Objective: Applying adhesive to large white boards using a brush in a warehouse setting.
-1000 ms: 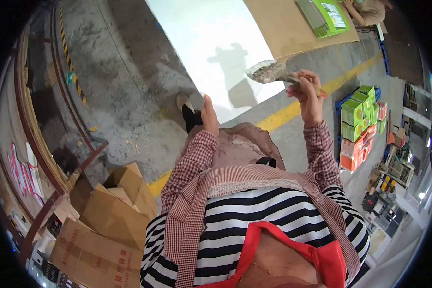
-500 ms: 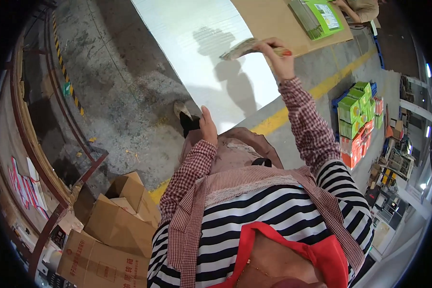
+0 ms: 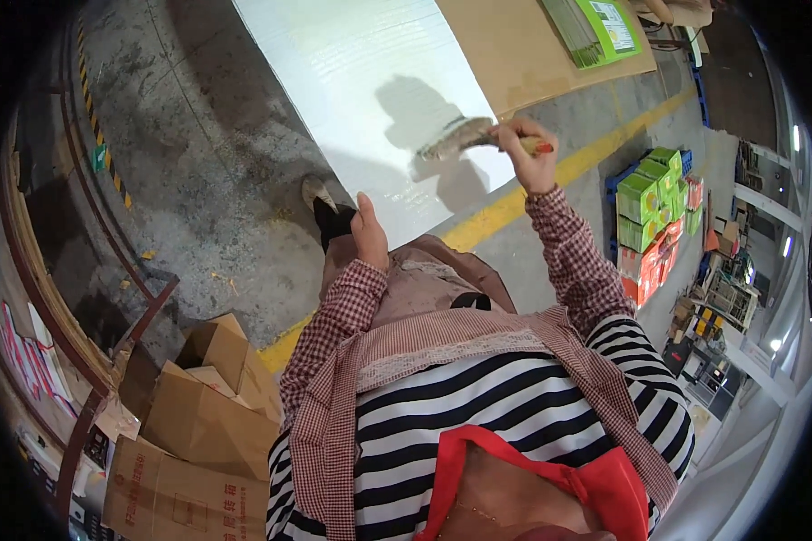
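Note:
In my right hand [image 3: 527,153] is a wide paintbrush [image 3: 465,137], its handle clasped in closed fingers and its red handle end showing beyond them. The pale bristles point left over the glossy white sheet [image 3: 370,81], close to its right side; whether they touch it I cannot tell. Shadows of my head and the brush fall on the sheet. At the sheet's near left corner my left hand [image 3: 368,236] grips the edge, thumb stretched up and the other fingers mostly hidden.
Brown cardboard [image 3: 514,59] lies beyond the sheet, bearing a stack of flat green cartons [image 3: 595,34]. Another person's hand [image 3: 660,9] shows at the far right. Green and red boxes [image 3: 645,221] are piled on a blue pallet at right. Open cardboard boxes [image 3: 212,419] stand at lower left.
My right hand and the brush have come nearer to my body. The whole view has shifted a little, and my left hand stays at the sheet's corner.

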`<control>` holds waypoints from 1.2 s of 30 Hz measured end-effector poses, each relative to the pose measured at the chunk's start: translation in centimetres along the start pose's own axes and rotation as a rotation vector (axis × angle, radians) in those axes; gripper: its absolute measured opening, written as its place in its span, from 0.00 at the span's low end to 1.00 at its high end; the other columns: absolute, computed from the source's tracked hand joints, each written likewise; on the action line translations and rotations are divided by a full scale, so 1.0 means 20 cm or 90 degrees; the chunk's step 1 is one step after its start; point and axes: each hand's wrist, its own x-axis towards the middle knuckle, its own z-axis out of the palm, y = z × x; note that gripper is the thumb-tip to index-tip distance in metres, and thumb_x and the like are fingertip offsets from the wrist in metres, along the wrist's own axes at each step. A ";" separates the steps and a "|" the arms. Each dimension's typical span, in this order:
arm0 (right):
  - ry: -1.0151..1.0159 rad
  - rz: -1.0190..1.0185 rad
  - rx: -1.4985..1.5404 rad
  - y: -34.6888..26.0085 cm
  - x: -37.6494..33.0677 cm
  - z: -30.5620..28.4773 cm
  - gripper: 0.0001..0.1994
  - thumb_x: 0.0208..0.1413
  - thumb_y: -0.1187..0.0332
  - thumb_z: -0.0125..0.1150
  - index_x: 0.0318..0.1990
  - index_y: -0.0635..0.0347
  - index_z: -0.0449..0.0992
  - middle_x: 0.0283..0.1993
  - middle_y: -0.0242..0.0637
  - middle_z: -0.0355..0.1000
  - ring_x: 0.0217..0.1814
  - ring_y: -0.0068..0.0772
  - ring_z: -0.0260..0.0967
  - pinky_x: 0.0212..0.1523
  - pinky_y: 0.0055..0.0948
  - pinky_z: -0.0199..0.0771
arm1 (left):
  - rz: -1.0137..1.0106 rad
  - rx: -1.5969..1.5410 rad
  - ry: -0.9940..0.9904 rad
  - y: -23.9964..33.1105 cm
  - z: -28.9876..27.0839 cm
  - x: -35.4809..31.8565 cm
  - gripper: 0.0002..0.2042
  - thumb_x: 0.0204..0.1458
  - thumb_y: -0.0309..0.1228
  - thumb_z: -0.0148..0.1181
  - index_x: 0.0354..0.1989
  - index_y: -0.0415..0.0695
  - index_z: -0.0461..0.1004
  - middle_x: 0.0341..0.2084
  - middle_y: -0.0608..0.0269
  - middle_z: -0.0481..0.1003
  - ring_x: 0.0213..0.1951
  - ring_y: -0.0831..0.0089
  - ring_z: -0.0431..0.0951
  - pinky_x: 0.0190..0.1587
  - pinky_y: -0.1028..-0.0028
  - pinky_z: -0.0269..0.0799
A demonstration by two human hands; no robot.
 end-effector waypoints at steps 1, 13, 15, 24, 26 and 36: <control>0.015 -0.015 -0.013 -0.03 0.05 0.02 0.07 0.52 0.72 0.61 0.26 0.69 0.76 0.25 0.32 0.74 0.28 0.17 0.68 0.30 0.19 0.68 | -0.011 0.032 0.007 0.00 -0.01 0.00 0.27 0.62 0.56 0.40 0.19 0.46 0.51 0.19 0.74 0.48 0.24 0.79 0.52 0.28 0.71 0.53; 0.027 0.037 0.041 0.05 -0.13 -0.05 0.06 0.50 0.73 0.63 0.26 0.68 0.78 0.23 0.32 0.74 0.27 0.18 0.69 0.30 0.19 0.69 | -0.021 -0.069 -0.020 0.02 0.01 -0.02 0.27 0.61 0.57 0.42 0.24 0.42 0.62 0.23 0.70 0.60 0.29 0.79 0.60 0.34 0.72 0.61; 0.030 0.017 0.047 0.00 -0.08 -0.04 0.06 0.51 0.73 0.62 0.27 0.68 0.78 0.25 0.33 0.75 0.28 0.18 0.69 0.30 0.19 0.70 | -0.023 -0.055 -0.015 -0.01 -0.02 0.00 0.27 0.61 0.57 0.43 0.24 0.42 0.62 0.23 0.70 0.59 0.29 0.79 0.60 0.34 0.72 0.62; 0.033 0.044 -0.026 0.09 -0.08 -0.01 0.07 0.52 0.74 0.60 0.27 0.70 0.77 0.27 0.33 0.75 0.30 0.18 0.69 0.33 0.20 0.71 | -0.057 -0.055 -0.024 0.03 0.00 -0.01 0.31 0.61 0.57 0.42 0.42 0.32 0.68 0.37 0.61 0.70 0.39 0.72 0.69 0.44 0.72 0.66; 0.019 0.027 -0.007 0.07 -0.22 -0.07 0.06 0.52 0.74 0.60 0.28 0.70 0.76 0.28 0.34 0.76 0.30 0.19 0.69 0.33 0.20 0.71 | -0.065 -0.065 -0.027 0.02 0.00 -0.03 0.32 0.61 0.57 0.42 0.46 0.31 0.68 0.40 0.60 0.71 0.42 0.71 0.69 0.46 0.72 0.66; 0.036 0.046 -0.018 0.04 -0.22 -0.07 0.06 0.53 0.75 0.59 0.29 0.71 0.77 0.29 0.36 0.76 0.32 0.21 0.71 0.34 0.21 0.71 | -0.078 -0.052 -0.073 0.13 0.05 -0.08 0.33 0.61 0.57 0.40 0.53 0.33 0.64 0.49 0.57 0.68 0.51 0.69 0.68 0.53 0.69 0.65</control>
